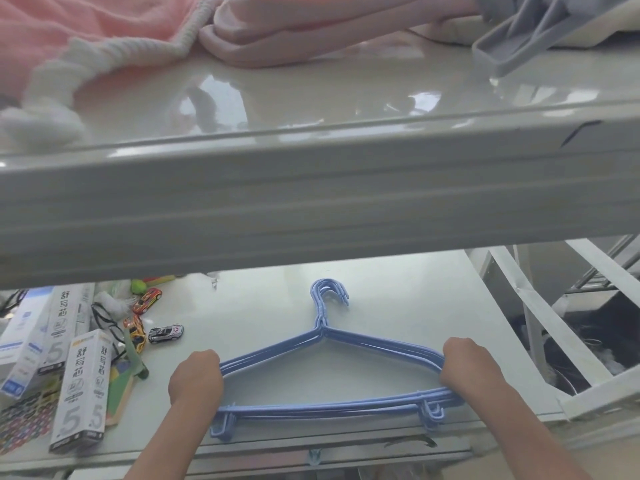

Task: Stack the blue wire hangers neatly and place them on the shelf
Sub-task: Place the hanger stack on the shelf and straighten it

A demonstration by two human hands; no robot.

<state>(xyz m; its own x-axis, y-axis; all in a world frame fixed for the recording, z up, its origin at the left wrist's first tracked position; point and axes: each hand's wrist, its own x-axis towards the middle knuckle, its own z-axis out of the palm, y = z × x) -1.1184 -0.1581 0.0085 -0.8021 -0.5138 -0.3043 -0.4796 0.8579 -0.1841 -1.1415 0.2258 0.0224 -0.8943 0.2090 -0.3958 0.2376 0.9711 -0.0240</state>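
A stack of blue wire hangers lies flat on the lower white shelf, hooks pointing away from me. My left hand grips the stack's left shoulder end with curled fingers. My right hand grips the right shoulder end the same way. The hangers lie nearly aligned, one over another, near the shelf's front edge.
Toothpaste boxes, toy cars and glasses crowd the shelf's left side. The upper shelf's thick rim overhangs; pink fabric and grey hangers lie on it. A white metal frame stands to the right.
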